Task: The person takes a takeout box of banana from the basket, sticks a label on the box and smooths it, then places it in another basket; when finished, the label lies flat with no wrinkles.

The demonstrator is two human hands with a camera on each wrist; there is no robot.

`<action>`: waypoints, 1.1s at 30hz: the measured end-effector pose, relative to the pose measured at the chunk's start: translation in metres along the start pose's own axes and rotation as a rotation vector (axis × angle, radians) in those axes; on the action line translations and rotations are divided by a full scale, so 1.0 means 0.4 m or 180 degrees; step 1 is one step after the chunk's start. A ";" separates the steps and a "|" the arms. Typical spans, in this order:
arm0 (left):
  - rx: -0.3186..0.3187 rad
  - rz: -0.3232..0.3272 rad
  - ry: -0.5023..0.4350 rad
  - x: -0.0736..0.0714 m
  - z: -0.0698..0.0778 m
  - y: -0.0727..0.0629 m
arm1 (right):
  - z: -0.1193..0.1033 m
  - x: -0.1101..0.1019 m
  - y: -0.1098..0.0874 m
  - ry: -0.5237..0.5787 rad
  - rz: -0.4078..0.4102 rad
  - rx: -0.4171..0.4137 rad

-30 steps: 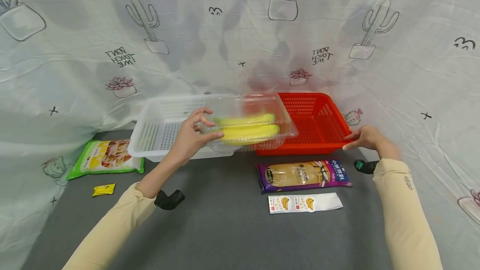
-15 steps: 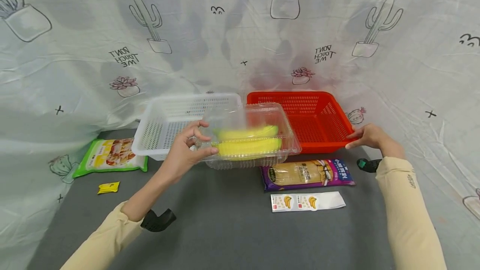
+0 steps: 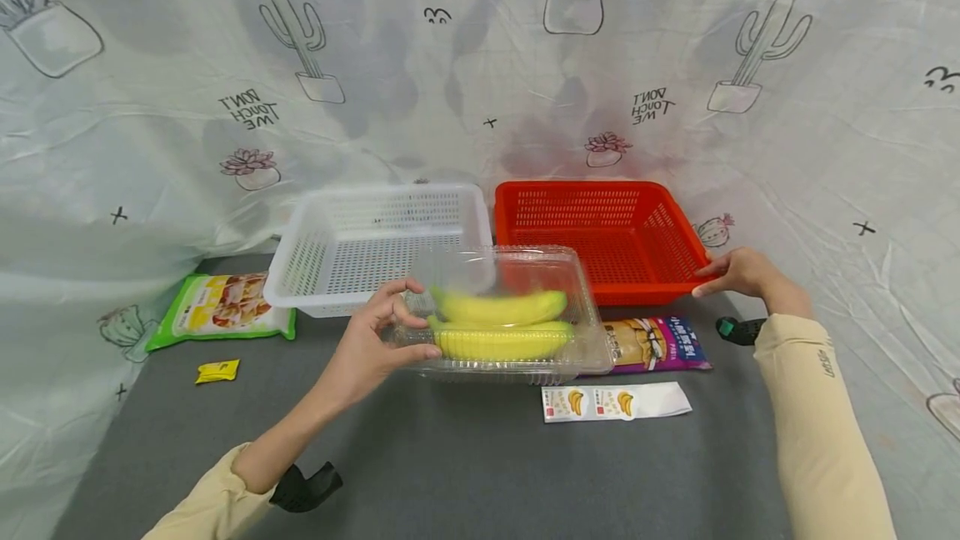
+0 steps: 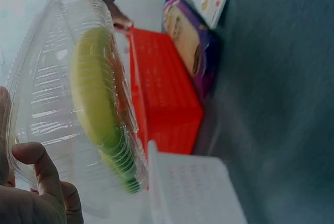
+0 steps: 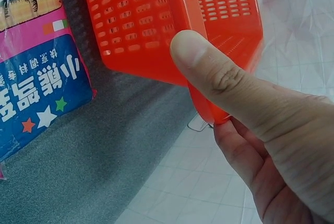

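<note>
My left hand point(image 3: 378, 340) grips the left end of a clear plastic clamshell box point(image 3: 588, 348), thumb on the near side and fingers curled behind. Two yellow bananas point(image 3: 502, 342) lie inside the box, which is held up over the table in front of the baskets. In the left wrist view the box point(image 4: 47, 104) appears tilted on edge beside the fingers. My right hand point(image 3: 746, 277) pinches the front right rim of the red basket point(image 3: 600, 294); the right wrist view shows the thumb point(image 5: 209, 62) on top of that rim and fingers beneath.
A white basket point(image 3: 300, 302) stands left of the red one. Behind the clamshell lies a purple pasta packet point(image 3: 660, 344), partly covered. A banana sticker strip point(image 3: 652, 402) is in front. At left are a green-edged food bag point(image 3: 225, 307) and a small yellow packet point(image 3: 217, 371).
My left hand has brought the clamshell with the bananas down and toward me, from in front of the baskets to over the pasta packet's left part. The right hand stays on the red basket's rim.
</note>
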State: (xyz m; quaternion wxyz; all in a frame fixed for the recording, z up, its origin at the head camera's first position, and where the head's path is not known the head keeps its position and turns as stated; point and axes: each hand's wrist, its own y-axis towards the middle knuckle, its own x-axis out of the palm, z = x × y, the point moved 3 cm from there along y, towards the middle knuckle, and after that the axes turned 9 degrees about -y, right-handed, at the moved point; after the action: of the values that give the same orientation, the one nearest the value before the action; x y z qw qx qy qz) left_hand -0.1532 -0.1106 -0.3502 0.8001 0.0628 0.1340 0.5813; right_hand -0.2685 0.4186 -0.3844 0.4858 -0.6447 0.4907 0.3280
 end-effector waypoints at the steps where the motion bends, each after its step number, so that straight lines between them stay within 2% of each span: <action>1: 0.0010 -0.0011 -0.0034 0.004 -0.004 -0.007 | -0.001 -0.001 0.000 -0.0016 0.0007 -0.0007; 8: 0.0002 -0.0048 -0.0216 0.021 -0.046 -0.058 | -0.002 -0.005 0.005 -0.0068 0.0046 -0.0045; 13: 0.0065 -0.0070 -0.0201 0.014 -0.089 -0.088 | -0.001 -0.004 0.006 -0.0062 0.0047 -0.0025; 20: 0.0089 -0.0002 -0.0060 -0.028 -0.133 -0.134 | -0.008 0.001 0.003 -0.0065 0.0044 -0.0024; 24: 0.0076 0.0088 -0.0117 -0.052 -0.149 -0.158 | -0.005 -0.001 0.002 -0.0066 0.0069 -0.0016; 28: 0.0042 0.0188 -0.0196 -0.069 -0.165 -0.174 | -0.002 -0.002 0.002 -0.0063 0.0085 -0.0008; 33: 0.0041 0.0233 -0.0154 -0.088 -0.191 -0.189 | 0.000 0.002 0.003 -0.0073 0.0056 -0.0001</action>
State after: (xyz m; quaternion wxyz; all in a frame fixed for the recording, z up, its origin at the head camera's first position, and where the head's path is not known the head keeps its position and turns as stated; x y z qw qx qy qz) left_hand -0.1162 -0.1722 -0.4376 0.7809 0.0869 0.1159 0.6076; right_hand -0.2694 0.4185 -0.3855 0.4884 -0.6366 0.4907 0.3397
